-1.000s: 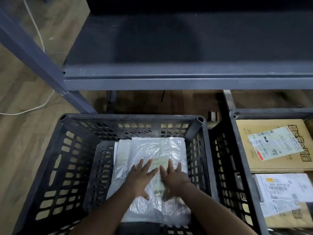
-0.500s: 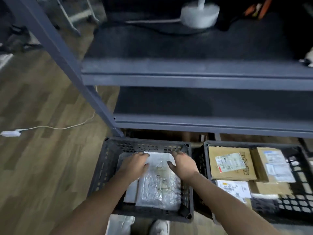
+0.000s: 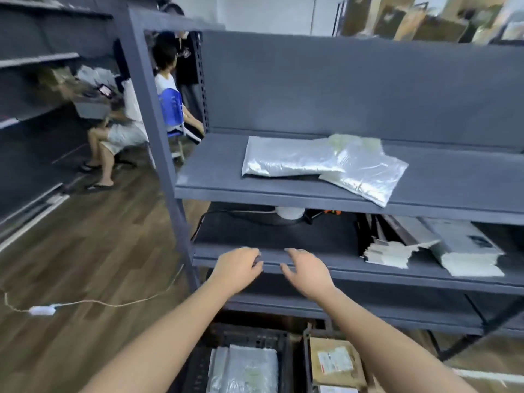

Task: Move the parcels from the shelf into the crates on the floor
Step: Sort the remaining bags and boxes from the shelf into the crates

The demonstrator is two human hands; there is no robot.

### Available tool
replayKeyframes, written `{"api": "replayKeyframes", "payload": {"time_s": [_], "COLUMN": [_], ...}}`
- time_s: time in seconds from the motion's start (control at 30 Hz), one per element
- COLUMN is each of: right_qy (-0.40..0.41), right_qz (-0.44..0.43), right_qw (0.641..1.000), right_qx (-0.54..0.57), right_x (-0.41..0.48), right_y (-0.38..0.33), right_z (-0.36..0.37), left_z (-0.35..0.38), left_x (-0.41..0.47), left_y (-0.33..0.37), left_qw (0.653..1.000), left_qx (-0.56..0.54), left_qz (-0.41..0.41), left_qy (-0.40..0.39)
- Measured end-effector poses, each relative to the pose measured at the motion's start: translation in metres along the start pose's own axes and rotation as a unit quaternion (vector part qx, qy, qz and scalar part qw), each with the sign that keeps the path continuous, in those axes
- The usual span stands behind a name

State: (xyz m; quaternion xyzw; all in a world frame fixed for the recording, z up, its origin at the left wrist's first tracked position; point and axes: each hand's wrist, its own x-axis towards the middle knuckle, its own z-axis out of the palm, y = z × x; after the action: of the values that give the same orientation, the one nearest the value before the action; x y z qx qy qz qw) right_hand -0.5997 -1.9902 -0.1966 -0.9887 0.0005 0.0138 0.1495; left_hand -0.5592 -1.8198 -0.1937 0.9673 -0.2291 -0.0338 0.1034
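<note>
Two silvery plastic parcels lie overlapping on the grey shelf (image 3: 215,191): one (image 3: 286,161) to the left, another (image 3: 368,173) to the right, reaching the front edge. My left hand (image 3: 236,268) and my right hand (image 3: 307,269) hover empty in front of the lower shelf edge, fingers loosely bent. Below, a black crate (image 3: 280,338) on the floor holds plastic-wrapped parcels (image 3: 249,370). Beside it a second crate (image 3: 306,361) holds a brown cardboard parcel (image 3: 334,361) with a label.
The lower shelf carries a white round object (image 3: 289,214) with a cable and stacked papers and envelopes (image 3: 425,248). A grey upright post (image 3: 158,131) stands to the left. Two people sit behind it on the wooden floor side. A white cord (image 3: 85,303) runs across the floor.
Both hands have left the parcel in the black crate and risen to the lower shelf edge. The view has swung up from the crates to the shelf with the two parcels.
</note>
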Motion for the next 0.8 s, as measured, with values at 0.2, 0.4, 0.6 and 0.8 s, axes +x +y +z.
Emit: {"api": "replayKeyframes", "payload": {"time_s": [0.2, 0.4, 0.6, 0.8], "right_qy": [0.120, 0.173, 0.173, 0.163], "right_qz": [0.005, 0.022, 0.013, -0.003], "right_qw": [0.993, 0.984, 0.985, 0.986], "right_qx": [0.011, 0.037, -0.001, -0.037], "right_x": [-0.018, -0.017, 0.022, 0.086], "right_y": [-0.002, 0.007, 0.018, 0.028], "right_z": [-0.133, -0.180, -0.185, -0.187], "left_z": [-0.127, -0.171, -0.178, -0.181], "left_x": [0.001, 0.014, 0.061, 0.128], "left_y": [0.044, 0.062, 0.049, 0.030], "left_qw": [0.991, 0.979, 0.982, 0.983], "left_qx": [-0.008, -0.008, 0.008, 0.039], "left_qz": [0.021, 0.042, 0.041, 0.058], "left_qy": [0.135, 0.197, 0.185, 0.171]}}
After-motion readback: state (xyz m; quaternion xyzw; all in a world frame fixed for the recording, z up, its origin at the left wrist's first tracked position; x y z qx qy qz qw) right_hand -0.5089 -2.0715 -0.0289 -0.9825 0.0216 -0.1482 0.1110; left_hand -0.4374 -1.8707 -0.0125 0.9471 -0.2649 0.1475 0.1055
